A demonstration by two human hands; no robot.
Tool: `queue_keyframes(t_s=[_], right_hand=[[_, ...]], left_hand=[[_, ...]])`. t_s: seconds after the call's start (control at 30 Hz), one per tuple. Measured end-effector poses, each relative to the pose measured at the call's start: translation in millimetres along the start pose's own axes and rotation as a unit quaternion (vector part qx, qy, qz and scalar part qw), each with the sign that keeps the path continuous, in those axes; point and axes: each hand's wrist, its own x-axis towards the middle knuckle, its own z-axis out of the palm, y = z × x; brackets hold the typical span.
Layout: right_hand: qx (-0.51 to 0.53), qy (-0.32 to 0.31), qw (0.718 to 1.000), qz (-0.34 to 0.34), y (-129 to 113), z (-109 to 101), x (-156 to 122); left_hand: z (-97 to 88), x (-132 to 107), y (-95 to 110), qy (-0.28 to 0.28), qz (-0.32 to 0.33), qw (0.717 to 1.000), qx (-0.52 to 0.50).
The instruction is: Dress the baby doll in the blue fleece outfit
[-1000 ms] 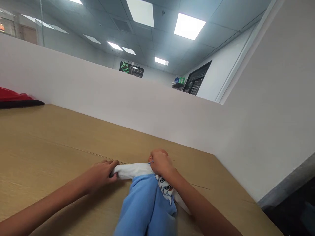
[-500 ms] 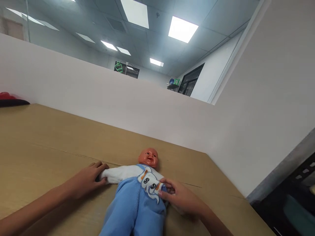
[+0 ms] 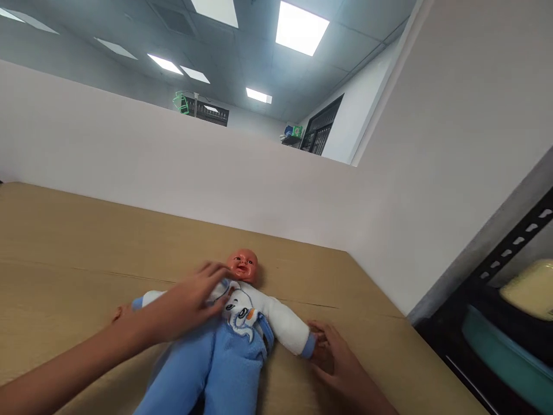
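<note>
A baby doll (image 3: 244,265) lies on its back, dressed in blue overalls (image 3: 233,357) with a white elephant face on the bib (image 3: 239,311) and a white, blue-cuffed top (image 3: 287,325). Across its upper chest reaches my left hand (image 3: 194,300), fingers near the doll's neck, thumb by the bib's edge, thumb and fingers apart. The strap under that hand is mostly hidden. At the doll's outstretched arm on the right, my right hand (image 3: 339,363) has its fingers curled round the doll's small hand, just past the blue cuff. A blue strap (image 3: 265,331) hangs loose beside the bib.
Under the doll is a light brown tabletop (image 3: 108,236) with a seam across it. A white partition (image 3: 173,167) rises behind, joining a wall on the right. At the lower right stands a black rack (image 3: 510,259) with a teal tray (image 3: 510,351) and a yellowish item (image 3: 531,288).
My left hand has moved from the doll's sleeve up to its chest. My right hand went from the bib's corner out to the doll's hand; that arm is now spread. The view turned right.
</note>
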Motion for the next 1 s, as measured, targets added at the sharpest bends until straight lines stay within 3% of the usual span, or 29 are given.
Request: queue_keyframes(t_s=[0.07,0.13,0.23,0.33,0.43,0.57,0.7,0.77,0.83,0.9,1.0], right_hand=[[0.045,-0.016,0.998,0.028,6.1,-1.6,-0.8],[0.072,0.004,0.997,0.039,2.5,-6.9,1.2],[0.134,0.079,0.988,0.026,-16.9,-19.2,8.3],[0.219,0.116,0.969,0.007,-45.3,-23.1,21.3],[0.252,0.124,0.959,-0.025,-72.6,-3.4,40.0],[0.278,0.080,0.953,-0.093,-95.6,44.9,61.8],[0.281,0.071,0.949,-0.126,-105.9,64.7,65.0],[0.268,0.022,0.953,-0.138,-109.5,62.1,59.8],[0.321,-0.031,0.939,-0.122,-111.8,60.8,53.0],[0.447,-0.060,0.890,-0.074,-111.2,66.0,47.1],[0.595,-0.009,0.803,0.034,-103.0,85.3,42.3]], left_hand=[[17.8,25.8,30.9,-0.057,0.080,0.995,0.032],[39.5,45.9,46.4,-0.092,0.118,0.986,0.079],[62.0,62.0,49.2,-0.117,0.153,0.976,0.100],[61.9,62.5,47.7,-0.115,0.202,0.968,0.092],[51.9,54.5,46.2,-0.089,0.265,0.954,0.107],[49.0,41.9,30.7,-0.006,0.343,0.932,0.116],[47.5,34.6,18.3,0.047,0.285,0.956,0.056],[42.6,37.3,22.8,0.027,0.211,0.977,-0.009],[38.2,45.8,30.9,-0.008,0.120,0.987,-0.102],[38.2,58.3,36.4,-0.040,0.057,0.983,-0.170],[49.2,75.9,33.5,-0.077,0.029,0.979,-0.188]])
